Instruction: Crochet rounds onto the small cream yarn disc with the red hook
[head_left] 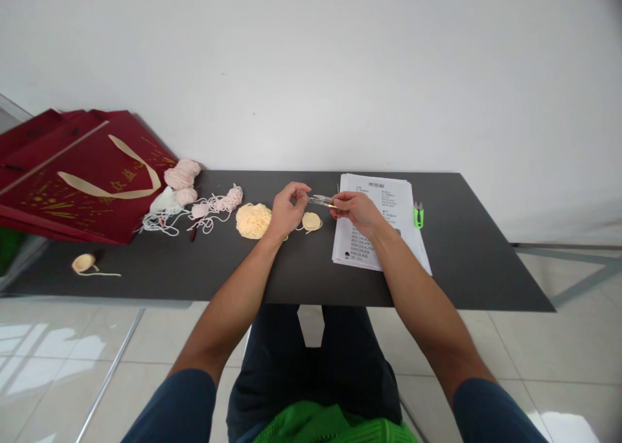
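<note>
Between my two hands, above the dark table, spans a thin, silvery strip-like item (321, 201); its exact kind is too small to make out. My right hand (357, 208) pinches its right end over the printed sheets (362, 252), and a small orange-red bit shows under those fingers. At the other end, my left hand (288, 210) has thumb and forefinger curled together. Just below the strip lies a small round cream yarn piece (311, 221). Left of my left hand rests a pale yellow yarn ball (253, 221), partly behind the wrist.
Green-handled thread snips (418, 215) lie right of the sheets. Pink yarn (182, 174) and tangled white yarn (165, 210) sit further left. Dark red gift bags (87, 171) lean over the left end. A cream crocheted piece (83, 263) with a tail lies near the front-left edge.
</note>
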`<state>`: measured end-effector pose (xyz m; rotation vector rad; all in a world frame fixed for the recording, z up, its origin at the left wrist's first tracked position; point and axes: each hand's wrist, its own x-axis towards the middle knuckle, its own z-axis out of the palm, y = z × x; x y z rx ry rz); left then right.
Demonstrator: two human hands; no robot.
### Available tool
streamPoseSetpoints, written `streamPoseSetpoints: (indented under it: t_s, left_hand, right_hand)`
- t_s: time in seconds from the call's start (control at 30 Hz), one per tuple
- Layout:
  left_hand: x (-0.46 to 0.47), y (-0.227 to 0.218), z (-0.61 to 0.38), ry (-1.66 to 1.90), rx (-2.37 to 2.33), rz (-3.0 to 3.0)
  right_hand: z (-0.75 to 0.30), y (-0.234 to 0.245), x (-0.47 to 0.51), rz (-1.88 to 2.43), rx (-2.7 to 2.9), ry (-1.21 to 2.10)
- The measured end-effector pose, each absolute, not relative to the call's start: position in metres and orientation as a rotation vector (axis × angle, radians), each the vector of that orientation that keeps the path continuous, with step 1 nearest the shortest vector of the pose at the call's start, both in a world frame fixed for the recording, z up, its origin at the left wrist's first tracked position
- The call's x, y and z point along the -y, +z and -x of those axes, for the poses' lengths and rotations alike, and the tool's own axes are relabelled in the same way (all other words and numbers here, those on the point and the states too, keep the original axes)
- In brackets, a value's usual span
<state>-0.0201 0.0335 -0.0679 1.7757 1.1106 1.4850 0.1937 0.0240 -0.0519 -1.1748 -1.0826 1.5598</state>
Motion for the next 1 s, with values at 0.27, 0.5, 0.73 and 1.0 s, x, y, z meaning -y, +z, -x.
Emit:
streamPoseSetpoints:
  t_s: [0.27, 0.5, 0.73, 1.0]
  left_hand:
    - [-0.022, -0.059, 0.017, 1.391, -1.115, -1.923]
    - [-0.024, -0.060, 0.012, 1.567, -1.120, -1.663]
    - [-0.023, -0.064, 0.010, 1.466, -1.023, -1.697]
    - [-0.027, -0.068, 0.009, 1.322, -1.044, -1.439]
  right_hand:
    - [-0.193, -0.060, -0.028, 1.212, 0.966, 1.469]
    - [-0.193, -0.055, -0.026, 1.223, 0.950, 1.497]
    - [-0.193, -0.057, -0.027, 1.191, 0.876, 1.527]
    - [-0.191, -0.051, -0.022, 1.094, 0.861, 1.588]
